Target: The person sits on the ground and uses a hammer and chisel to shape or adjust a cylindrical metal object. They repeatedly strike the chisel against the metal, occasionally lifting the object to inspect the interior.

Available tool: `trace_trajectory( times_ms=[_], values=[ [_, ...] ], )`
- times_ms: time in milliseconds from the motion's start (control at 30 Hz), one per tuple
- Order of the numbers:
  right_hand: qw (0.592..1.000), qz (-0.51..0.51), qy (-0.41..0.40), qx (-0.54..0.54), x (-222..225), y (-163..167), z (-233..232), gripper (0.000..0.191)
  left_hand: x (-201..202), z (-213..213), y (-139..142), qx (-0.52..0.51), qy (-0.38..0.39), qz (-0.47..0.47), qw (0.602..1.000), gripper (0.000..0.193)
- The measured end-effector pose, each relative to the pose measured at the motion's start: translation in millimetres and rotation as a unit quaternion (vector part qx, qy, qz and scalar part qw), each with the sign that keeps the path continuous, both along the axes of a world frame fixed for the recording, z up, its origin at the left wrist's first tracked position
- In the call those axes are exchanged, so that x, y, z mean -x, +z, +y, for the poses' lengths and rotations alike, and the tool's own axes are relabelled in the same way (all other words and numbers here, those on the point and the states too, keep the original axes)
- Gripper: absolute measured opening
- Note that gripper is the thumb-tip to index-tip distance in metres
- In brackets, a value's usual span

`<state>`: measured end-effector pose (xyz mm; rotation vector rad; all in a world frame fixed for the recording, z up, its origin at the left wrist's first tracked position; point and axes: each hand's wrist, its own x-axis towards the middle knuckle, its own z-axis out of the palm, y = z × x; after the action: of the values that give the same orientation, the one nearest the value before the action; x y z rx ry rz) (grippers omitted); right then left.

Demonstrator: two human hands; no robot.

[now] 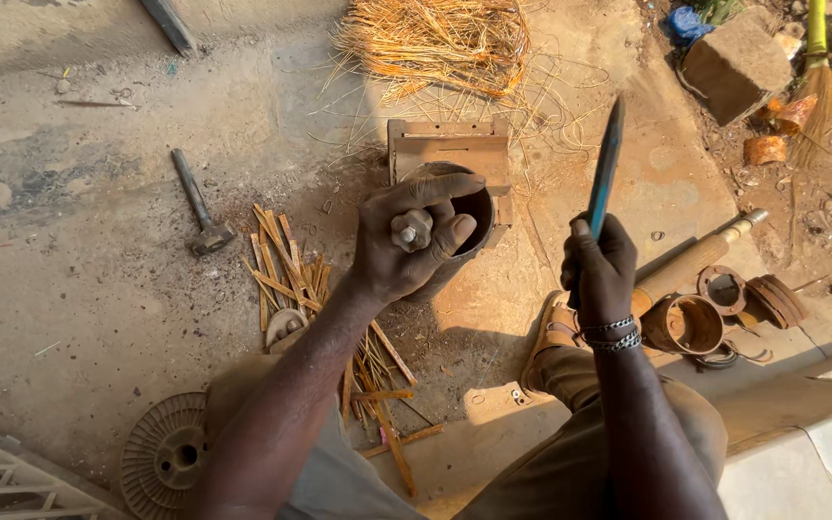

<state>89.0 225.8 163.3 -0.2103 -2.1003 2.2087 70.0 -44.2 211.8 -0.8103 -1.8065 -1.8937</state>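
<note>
Two hands — left (406, 241) fingers around one bolt (411, 229), right (597, 270) gripping one blue file (606, 169).

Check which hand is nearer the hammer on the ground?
Left. The left hand, gripping a bolt-like part over the dark cylinder, is just right of the hammer; the right hand, holding a blue tool, sits farther right.
</note>
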Motion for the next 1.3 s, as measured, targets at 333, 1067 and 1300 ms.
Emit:
trace_trajectory(
  times_ms=[333,1067,1300],
  values=[
    [0.951,-0.263,-0.005,0.16,178.3,-125.5,-68.8,0.016,170.3,-58.9,-96.7,0.067,0.022,0.032,0.997,0.028],
    [0.941,-0.279,0.03,0.187,152.7,-121.8,-49.9,0.016,151.6,-5.7,-132.5,0.054,-0.01,-0.06,0.997,0.026],
    [0.953,-0.256,0.015,0.161,150.9,-121.4,-41.8,0.019,142.8,-0.3,-144.6,0.144,-0.081,0.001,0.986,0.034]
  ],
)
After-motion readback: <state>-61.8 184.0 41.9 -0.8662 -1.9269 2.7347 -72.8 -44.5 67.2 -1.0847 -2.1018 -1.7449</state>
